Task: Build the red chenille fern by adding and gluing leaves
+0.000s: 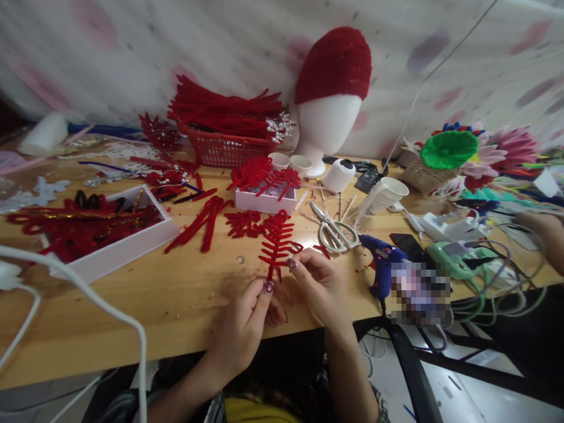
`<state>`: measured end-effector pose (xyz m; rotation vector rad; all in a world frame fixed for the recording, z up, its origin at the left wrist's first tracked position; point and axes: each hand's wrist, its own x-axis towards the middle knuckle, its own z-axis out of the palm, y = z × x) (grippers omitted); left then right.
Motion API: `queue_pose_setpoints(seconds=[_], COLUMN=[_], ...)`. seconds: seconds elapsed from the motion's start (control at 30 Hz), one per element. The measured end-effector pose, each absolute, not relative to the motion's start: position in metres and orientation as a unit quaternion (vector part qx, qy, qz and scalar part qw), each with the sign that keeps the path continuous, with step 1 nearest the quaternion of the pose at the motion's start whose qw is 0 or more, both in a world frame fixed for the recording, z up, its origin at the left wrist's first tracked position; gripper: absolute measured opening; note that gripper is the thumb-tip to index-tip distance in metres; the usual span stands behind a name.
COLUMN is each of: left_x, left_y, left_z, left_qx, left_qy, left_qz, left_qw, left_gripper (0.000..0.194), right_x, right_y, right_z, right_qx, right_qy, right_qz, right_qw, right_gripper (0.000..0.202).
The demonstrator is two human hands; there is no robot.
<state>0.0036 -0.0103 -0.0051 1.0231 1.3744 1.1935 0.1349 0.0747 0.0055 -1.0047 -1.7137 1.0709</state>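
Near the table's front edge, my left hand (247, 314) pinches the lower stem of a red pipe-cleaner frond (275, 249) between thumb and fingers. The frond stands upright, with short side branches along both sides. Just to its right, my right hand (321, 286) is closed, thumb against fingertip, on a small red pipe-cleaner loop (296, 248). I cannot tell whether that loop is joined to the frond. Behind the hands lie more red pipe-cleaner pieces (243, 224). Scissors (333, 230) with pale handles rest to the right.
A blue glue gun (382, 261) lies to the right, near a phone (409, 249) and tangled cables. At left stands a white box (118, 252) of red pieces. A red basket (229, 150) and foam head (326, 126) are behind. Another person's hand (540, 232) shows far right.
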Motion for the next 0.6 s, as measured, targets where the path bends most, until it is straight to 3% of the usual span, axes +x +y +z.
queue_pose_setpoints(seconds=[0.27,0.6], left_x=[0.0026,0.0011], left_y=[-0.0098,-0.0106], left_z=[-0.0059,-0.0074], left_qx=[0.429,0.46], left_qy=[0.541,0.59], left_qz=[0.502,0.479], left_qw=[0.521,0.459], left_gripper=[0.031,0.027], right_x=[0.133,0.139], right_y=[0.0764,0.0773], right_z=[0.0064,0.012], right_qx=[-0.409,-0.411], right_qy=[-0.706,-0.731], right_qz=[0.397,0.355], right_qw=[0.419,0.413], right_gripper=[0.025,0.023])
